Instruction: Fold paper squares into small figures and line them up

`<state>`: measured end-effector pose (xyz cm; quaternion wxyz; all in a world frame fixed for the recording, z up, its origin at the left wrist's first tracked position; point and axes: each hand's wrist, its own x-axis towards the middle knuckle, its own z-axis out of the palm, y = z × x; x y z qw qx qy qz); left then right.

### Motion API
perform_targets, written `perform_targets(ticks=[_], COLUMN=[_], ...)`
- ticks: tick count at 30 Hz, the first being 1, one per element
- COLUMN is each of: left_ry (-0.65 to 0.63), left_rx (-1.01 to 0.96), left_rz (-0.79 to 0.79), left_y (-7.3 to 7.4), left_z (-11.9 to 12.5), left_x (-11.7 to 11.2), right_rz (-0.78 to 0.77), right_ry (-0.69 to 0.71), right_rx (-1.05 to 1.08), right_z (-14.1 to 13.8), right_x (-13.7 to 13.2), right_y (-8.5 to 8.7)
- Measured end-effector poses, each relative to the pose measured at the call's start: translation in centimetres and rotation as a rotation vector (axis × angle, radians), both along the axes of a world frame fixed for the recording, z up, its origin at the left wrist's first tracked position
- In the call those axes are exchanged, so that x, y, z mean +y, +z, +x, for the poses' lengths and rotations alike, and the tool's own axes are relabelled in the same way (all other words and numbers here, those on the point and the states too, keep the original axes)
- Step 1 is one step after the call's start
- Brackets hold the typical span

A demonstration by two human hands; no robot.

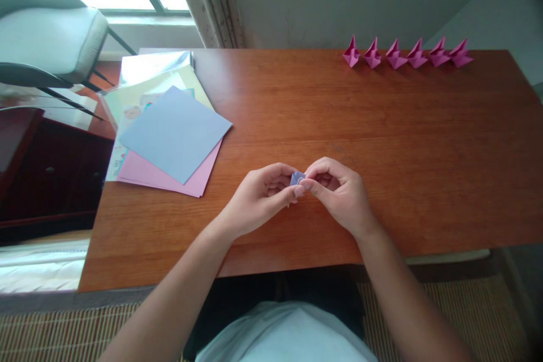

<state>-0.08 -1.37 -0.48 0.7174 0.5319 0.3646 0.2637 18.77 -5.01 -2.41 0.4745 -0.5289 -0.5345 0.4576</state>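
Observation:
Between my two hands, above the front middle of the table, is a small piece of folded blue-violet paper [297, 177]. My left hand [271, 189] pinches it from the left between thumb and fingers. From the right, my right hand [335, 184] grips its other side with thumb and fingertips. Much of the paper is covered by my fingers, so its full shape is hidden.
Several pink origami figures [396, 55] stand in a row along the back right edge of the wooden table [297, 107]. At left, a blue sheet [176, 133] overlaps pink sheets [195, 178] and plastic-covered papers [148, 76]. A chair [55, 34] stands beyond.

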Motion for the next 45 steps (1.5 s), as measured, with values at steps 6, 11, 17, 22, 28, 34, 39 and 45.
perform_targets(ticks=[6, 11, 17, 22, 28, 34, 39, 45], left_ry=[0.116, 0.195, 0.206, 0.155, 0.122, 0.139, 0.162, 0.177], left_rx=[-0.012, 0.02, 0.123, 0.132, 0.127, 0.071, 0.019, 0.115], left_rz=[-0.009, -0.015, 0.084, 0.163, 0.117, 0.041, 0.0, 0.138], left_y=[-0.2, -0.2, -0.6, -0.5, -0.6, -0.3, -0.1, -0.5], left_z=[0.3, 0.3, 0.4, 0.2, 0.1, 0.2, 0.5, 0.5], left_x=[0.1, 0.3, 0.0, -0.1, 0.1, 0.3, 0.2, -0.1], right_rz=[0.032, 0.136, 0.216, 0.04, -0.072, -0.09, -0.057, 0.066], right_ry=[0.002, -0.003, 0.005, -0.041, -0.055, -0.048, -0.03, -0.036], right_rx=[-0.024, -0.118, -0.27, -0.1, 0.033, 0.097, 0.115, -0.093], right_z=[0.1, 0.1, 0.2, 0.0, 0.0, -0.2, -0.3, -0.1], right_x=[0.0, 0.0, -0.1, -0.3, -0.3, -0.1, 0.1, 0.1], right_y=[-0.1, 0.2, 0.5, -0.2, -0.4, -0.2, -0.1, -0.1])
